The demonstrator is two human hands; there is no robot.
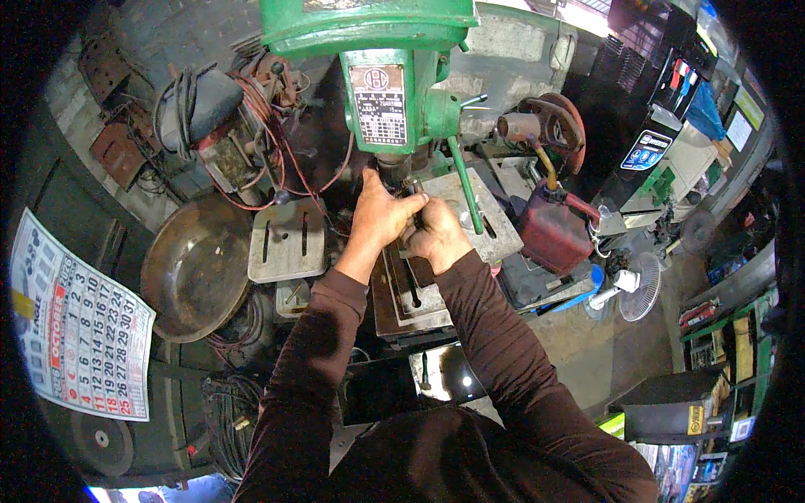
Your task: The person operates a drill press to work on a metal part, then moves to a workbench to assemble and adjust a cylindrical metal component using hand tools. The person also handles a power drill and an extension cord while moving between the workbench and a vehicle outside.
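Observation:
A green drill press stands in front of me, its dark chuck partly hidden behind my hands. My left hand is closed round the lower part of the chuck, thumb pointing right. Against that thumb, my right hand is closed too, fingers curled in. A short bit of grey metal shows at the top of the right fist; its kind I cannot make out. Beneath both hands lies the slotted drill table. The green feed lever slants down just right of my right hand.
Left of the press are another slotted plate, a large round metal pan and a second drilling machine with loose cables. To the right sit a red fuel can and a white fan. A calendar hangs far left.

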